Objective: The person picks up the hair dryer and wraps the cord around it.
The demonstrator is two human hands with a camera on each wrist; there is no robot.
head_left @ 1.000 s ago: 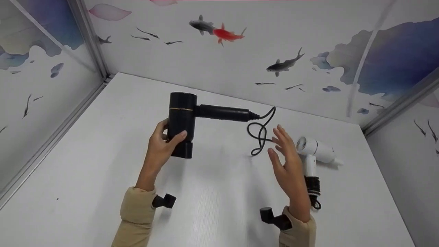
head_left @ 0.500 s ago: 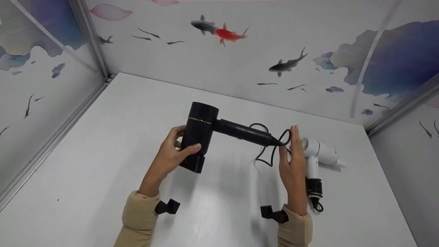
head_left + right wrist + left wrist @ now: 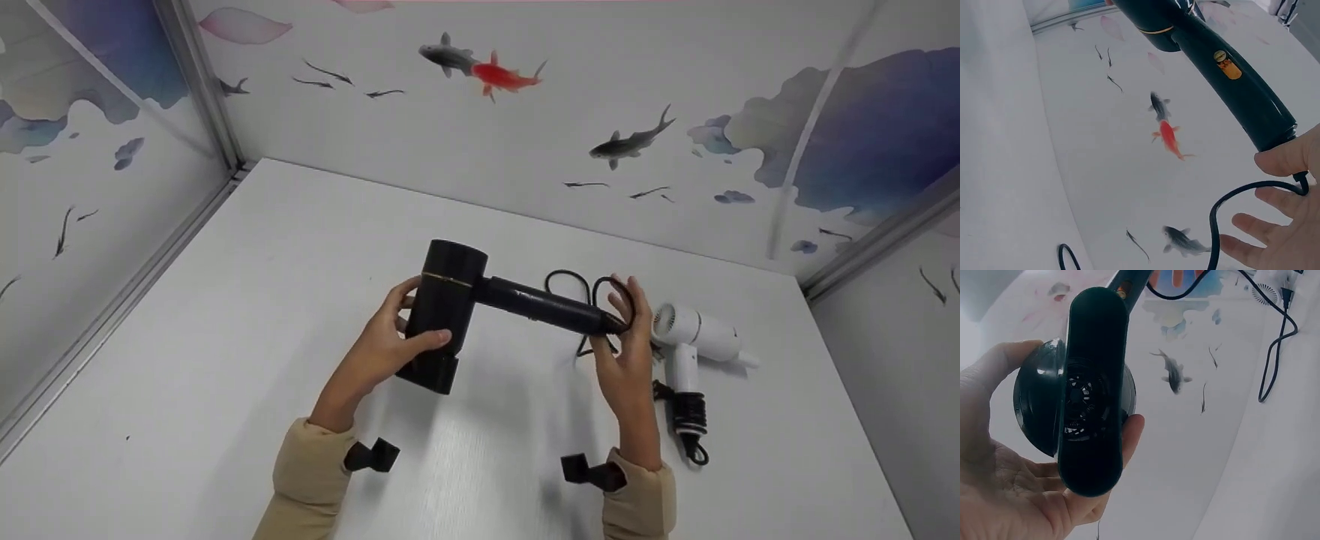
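Note:
My left hand (image 3: pixel 394 336) grips the barrel of a black hair dryer (image 3: pixel 444 315), holding it above the white table. The thumb lies across the barrel's near side. In the left wrist view the dryer's flat nozzle (image 3: pixel 1092 467) faces the camera. Its handle (image 3: pixel 540 304) points right, toward my right hand (image 3: pixel 624 360). That hand's thumb touches the handle's cord end, while its fingers are spread and fairly straight in the right wrist view. The black cord (image 3: pixel 1214 219) loops past those fingers. Small orange controls (image 3: pixel 1230 67) show on the handle.
A white hair dryer (image 3: pixel 705 334) lies on the table (image 3: pixel 465 465) to the right of my right hand, its black cord (image 3: pixel 690 412) wound round the handle. White panels with painted fish (image 3: pixel 506 75) enclose the table's back and sides.
The black dryer has moved right and toward me, its handle end tipping toward me. My right hand has come from apart to touching the handle's end by the cord.

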